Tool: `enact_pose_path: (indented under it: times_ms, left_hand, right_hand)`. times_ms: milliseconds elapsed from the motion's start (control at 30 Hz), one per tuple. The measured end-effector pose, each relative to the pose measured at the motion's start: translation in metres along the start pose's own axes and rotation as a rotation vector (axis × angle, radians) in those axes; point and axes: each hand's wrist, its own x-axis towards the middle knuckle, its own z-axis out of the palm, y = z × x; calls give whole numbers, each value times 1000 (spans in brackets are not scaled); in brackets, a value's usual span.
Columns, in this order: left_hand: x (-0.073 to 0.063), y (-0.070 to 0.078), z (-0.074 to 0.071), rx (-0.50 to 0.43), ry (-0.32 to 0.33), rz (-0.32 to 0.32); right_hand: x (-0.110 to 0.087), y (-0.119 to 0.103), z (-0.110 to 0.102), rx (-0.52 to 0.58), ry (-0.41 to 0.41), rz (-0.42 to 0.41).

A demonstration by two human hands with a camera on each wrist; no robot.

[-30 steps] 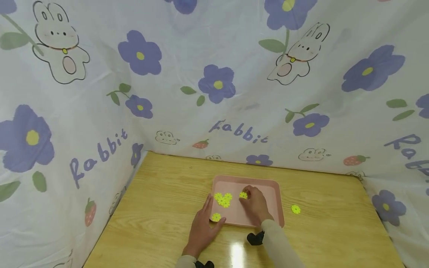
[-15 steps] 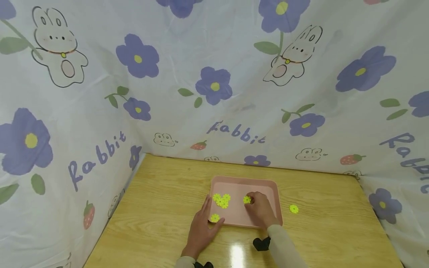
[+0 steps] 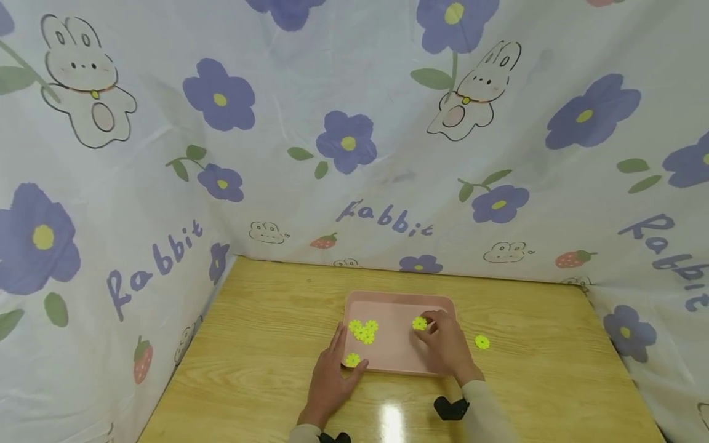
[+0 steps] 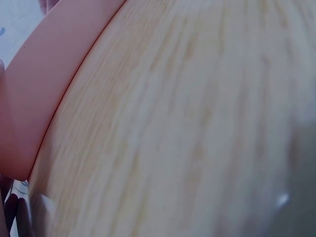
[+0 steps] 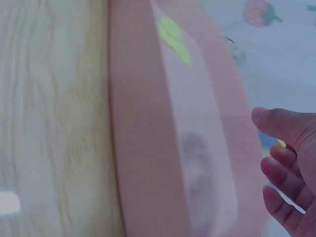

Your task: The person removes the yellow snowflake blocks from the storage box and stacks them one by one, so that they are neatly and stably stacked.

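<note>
A shallow pink tray (image 3: 390, 351) lies on the wooden table. My left hand (image 3: 331, 380) rests at its near left corner in the head view, fingers straight along the left side and thumb at the front rim. Over the right part of the tray, my right hand (image 3: 451, 347) pinches a yellow flower-shaped disc (image 3: 419, 323) between thumb and fingertips. In the right wrist view that disc is mostly hidden behind the fingers (image 5: 276, 170). Several similar discs (image 3: 364, 332) overlap in a cluster inside the tray at the left, and a single disc (image 3: 352, 360) lies in the near left corner.
Another yellow disc (image 3: 482, 342) lies on the table (image 3: 532, 369) to the right of the tray. A white curtain (image 3: 277, 154) printed with rabbits and purple flowers stands behind the table and along its sides.
My right hand has moved to the right over the tray, carrying the pinched disc away from the cluster. My left hand keeps its place at the tray corner. The head view has shifted slightly.
</note>
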Motion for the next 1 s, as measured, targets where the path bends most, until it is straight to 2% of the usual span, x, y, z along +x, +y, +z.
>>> enact_pose_path:
  times_ms: [233,400,500,800,1000]
  left_hand:
    - [0,-3,-2,2,1,-3]
    - [0,-3,-1,4,-11,-11]
    - [0,-4,-1,12,-12,-10]
    - [3,-2,0,1,-12,-22]
    - [1,-2,3,-24,-17,-30]
  right_hand:
    - [-11,24,-44,23,132,47]
    - [-26,61,-67,54,157,197]
    - [-37,80,-71,65,147,264]
    - [-45,102,-64,64,91,325]
    - [-43,107,-65,46,73,302]
